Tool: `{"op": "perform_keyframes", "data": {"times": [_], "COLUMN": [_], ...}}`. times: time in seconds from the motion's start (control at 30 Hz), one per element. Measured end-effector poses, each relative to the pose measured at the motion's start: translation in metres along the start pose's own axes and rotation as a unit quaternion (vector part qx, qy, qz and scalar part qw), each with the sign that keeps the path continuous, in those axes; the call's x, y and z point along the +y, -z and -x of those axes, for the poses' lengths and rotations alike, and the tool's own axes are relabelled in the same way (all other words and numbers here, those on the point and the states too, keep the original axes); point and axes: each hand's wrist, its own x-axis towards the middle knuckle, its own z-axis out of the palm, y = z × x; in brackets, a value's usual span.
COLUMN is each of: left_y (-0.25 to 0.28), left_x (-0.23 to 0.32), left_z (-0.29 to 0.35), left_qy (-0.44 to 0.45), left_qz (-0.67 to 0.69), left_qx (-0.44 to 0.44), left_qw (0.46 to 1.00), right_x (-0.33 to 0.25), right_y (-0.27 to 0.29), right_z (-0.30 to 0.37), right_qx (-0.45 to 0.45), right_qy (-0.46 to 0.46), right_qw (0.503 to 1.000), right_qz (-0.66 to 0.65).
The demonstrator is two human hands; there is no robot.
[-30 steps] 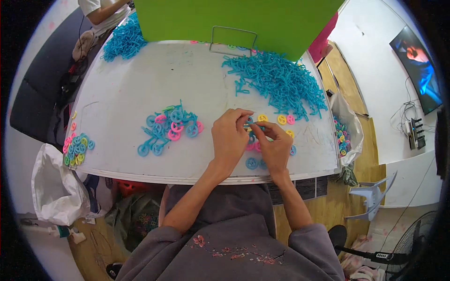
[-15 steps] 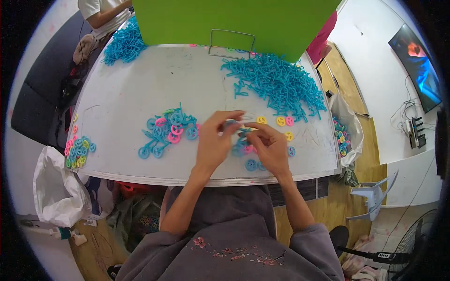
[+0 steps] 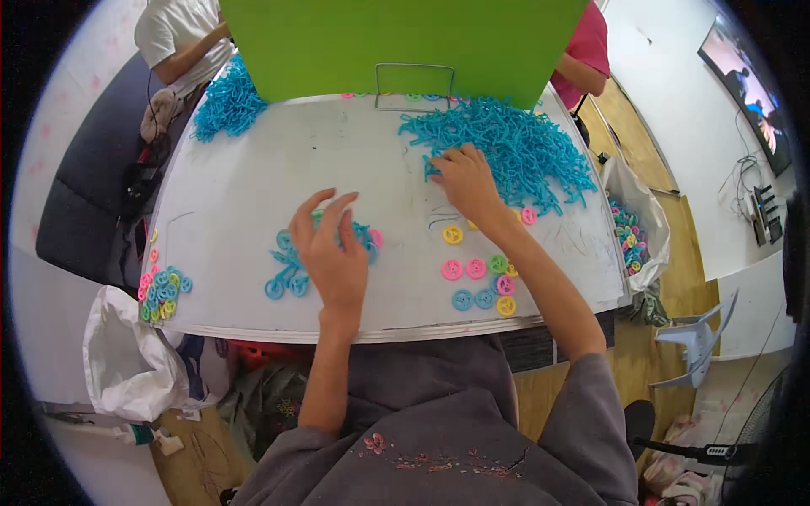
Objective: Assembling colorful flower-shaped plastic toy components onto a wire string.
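Observation:
My left hand (image 3: 331, 257) hovers over a cluster of teal plastic pieces fitted with small wheels (image 3: 285, 285). Its fingers are spread and curved, with nothing seen between them. Farther forward, my right hand (image 3: 467, 184) reaches the left edge of a big heap of teal branched plastic pieces (image 3: 515, 148). Its thumb and fingers close on a teal branched piece (image 3: 429, 169) at that edge, partly hidden by the hand. Below the right forearm lie loose spoked wheels in pink (image 3: 452, 269), blue (image 3: 462, 300), green (image 3: 498, 264) and yellow (image 3: 505, 306).
An upright green board (image 3: 405, 42) with a wire frame (image 3: 413, 66) spans the table's far side. Another teal heap (image 3: 228, 103) is at far left, colourful wheels (image 3: 164, 291) at the left corner. White sacks (image 3: 126, 354) flank the table. Two other people sit beyond.
My hands have parted: the right went forward to the teal heap, the left moved left over the wheeled cluster. Loose wheels formerly behind my right hand now show.

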Motion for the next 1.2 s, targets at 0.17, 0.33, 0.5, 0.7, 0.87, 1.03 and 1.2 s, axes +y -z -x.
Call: {"op": "perform_keyframes", "data": {"times": [0.17, 0.33, 0.5, 0.7, 0.87, 1.03, 1.2], "left_y": [-0.007, -0.024, -0.029, -0.035, -0.033, -0.045, -0.028], "left_x": [0.012, 0.035, 0.036, 0.057, 0.051, 0.031, 0.043], "left_z": [0.003, -0.002, 0.008, 0.016, 0.034, 0.066, 0.038], "left_qy": [0.015, 0.12, 0.177, 0.177, 0.197, -0.084, 0.237], "left_qz": [0.059, 0.305, 0.373, 0.408, 0.374, 0.099, 0.335], "left_qx": [-0.049, -0.128, -0.224, -0.248, -0.255, -0.247, -0.29], "left_qw": [0.997, 0.936, 0.883, 0.861, 0.87, 0.96, 0.865], "right_x": [-0.003, -0.03, -0.044, -0.053, -0.03, -0.036, -0.048], "right_y": [0.002, 0.048, 0.066, 0.088, 0.079, 0.084, 0.083], "right_z": [0.009, 0.027, 0.059, 0.072, 0.095, 0.114, 0.112], "right_qx": [0.068, 0.073, 0.013, 0.014, 0.094, 0.111, 0.085], "right_qy": [0.009, -0.168, -0.251, -0.265, -0.34, -0.356, -0.3], "right_qw": [0.995, 0.923, 0.724, 0.819, 0.75, 0.735, 0.801], "right_qz": [-0.073, -0.339, -0.642, -0.51, -0.56, -0.566, -0.511]}}
